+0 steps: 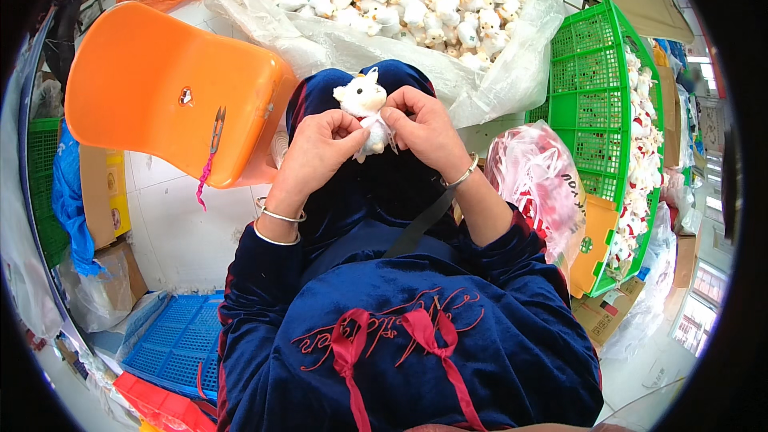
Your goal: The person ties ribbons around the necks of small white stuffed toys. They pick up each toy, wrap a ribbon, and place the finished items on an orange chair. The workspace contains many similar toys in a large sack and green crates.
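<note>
A small white plush toy (362, 97) with pointed ears, dark eyes and a thin loop on its head is held upright above my lap. At its neck sits a bit of red, with a pale cloth piece (374, 122) below it. My left hand (318, 150) is closed, thumb and forefinger pinching at the toy's left side by the cloth. From the other side my right hand (428, 130) pinches the cloth's edge at the toy's neck. The fingers partly hide the toy's body.
An orange chair (152, 72) at my left bears thread snips (217, 132) with a pink cord. Ahead, a large clear plastic bag (320, 44) holds many white plush toys. Green crates (588, 88) with dressed toys and a pink-white plastic bag (534, 164) are at my right.
</note>
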### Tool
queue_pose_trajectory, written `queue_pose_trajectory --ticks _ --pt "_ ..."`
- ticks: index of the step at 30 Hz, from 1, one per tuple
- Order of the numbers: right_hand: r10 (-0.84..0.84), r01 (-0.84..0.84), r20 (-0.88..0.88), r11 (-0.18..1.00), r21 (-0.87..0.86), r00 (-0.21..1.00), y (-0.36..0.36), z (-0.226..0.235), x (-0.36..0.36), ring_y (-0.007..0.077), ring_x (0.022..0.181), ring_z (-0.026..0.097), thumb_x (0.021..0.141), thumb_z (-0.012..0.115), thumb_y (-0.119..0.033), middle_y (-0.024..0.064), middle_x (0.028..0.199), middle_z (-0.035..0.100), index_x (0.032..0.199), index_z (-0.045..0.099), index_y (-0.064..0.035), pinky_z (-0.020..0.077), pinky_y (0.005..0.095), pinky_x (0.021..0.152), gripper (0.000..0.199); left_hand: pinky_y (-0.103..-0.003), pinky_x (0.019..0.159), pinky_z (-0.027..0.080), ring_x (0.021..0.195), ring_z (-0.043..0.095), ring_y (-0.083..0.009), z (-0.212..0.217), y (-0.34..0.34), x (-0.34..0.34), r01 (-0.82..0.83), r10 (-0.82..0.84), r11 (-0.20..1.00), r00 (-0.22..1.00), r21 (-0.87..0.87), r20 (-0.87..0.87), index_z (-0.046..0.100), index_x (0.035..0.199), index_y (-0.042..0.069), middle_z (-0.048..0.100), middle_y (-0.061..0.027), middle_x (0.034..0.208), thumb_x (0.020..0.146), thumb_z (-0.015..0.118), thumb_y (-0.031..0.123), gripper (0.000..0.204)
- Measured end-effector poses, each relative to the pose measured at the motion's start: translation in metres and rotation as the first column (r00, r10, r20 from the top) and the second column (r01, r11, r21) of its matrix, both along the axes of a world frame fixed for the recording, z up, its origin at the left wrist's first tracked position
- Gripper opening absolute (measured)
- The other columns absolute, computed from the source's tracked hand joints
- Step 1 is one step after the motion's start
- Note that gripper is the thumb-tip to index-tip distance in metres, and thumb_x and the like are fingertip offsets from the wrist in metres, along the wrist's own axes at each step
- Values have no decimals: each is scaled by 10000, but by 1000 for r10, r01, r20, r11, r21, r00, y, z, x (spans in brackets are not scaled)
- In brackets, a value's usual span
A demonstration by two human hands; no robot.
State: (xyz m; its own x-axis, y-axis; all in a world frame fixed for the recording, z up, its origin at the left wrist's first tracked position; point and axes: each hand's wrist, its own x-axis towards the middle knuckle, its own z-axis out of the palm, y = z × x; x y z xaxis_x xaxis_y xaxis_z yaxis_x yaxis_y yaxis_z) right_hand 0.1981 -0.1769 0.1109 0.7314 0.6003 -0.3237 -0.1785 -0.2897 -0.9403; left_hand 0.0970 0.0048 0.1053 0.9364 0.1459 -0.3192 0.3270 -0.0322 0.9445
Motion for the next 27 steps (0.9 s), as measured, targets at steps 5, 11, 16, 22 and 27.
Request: queue_pose_trajectory --ticks 5,11,16,22,27 --pt "86 -75 256 996 -55 963 1 0 4 53 667 571 976 640 -113 -10 798 646 942 655 -8 472 221 596 111 -282 631 517 659 649 -116 10 1 -1 88 -87 975 996 204 -14 675 867 -38 696 -90 726 907 710 160 205" --pt "85 -42 371 992 -123 925 3 11 -6 173 617 618 947 633 -118 96 727 644 918 639 -7 491 310 589 115 -293 603 502 628 627 -129 17 2 -7 105 -118 955 993 277 31 665 862 -37 680 -91 721 908 706 150 197" --pt "116 -88 142 978 -192 983 8 39 -10 141 507 599 970 607 -109 68 679 625 897 599 -8 468 300 497 125 -225 541 462 559 562 -54 17 -3 -12 53 -46 967 998 249 -34 648 849 -15 641 -9 692 932 712 141 188" --pt "74 -61 85 988 -143 994 9 28 -16 85 547 623 1021 563 -98 26 753 617 950 541 -29 464 233 458 101 -245 580 528 656 695 -121 15 -12 -15 -88 90 991 996 99 -12 641 938 -31 689 -73 759 919 692 96 138" --pt "31 -28 33 997 -75 999 10 20 -19 100 591 657 1030 546 -99 50 834 639 976 532 -29 497 235 479 90 -231 592 538 655 701 -125 -5 -15 -17 -207 217 960 976 -190 34 647 955 -38 696 -74 792 945 682 116 158"
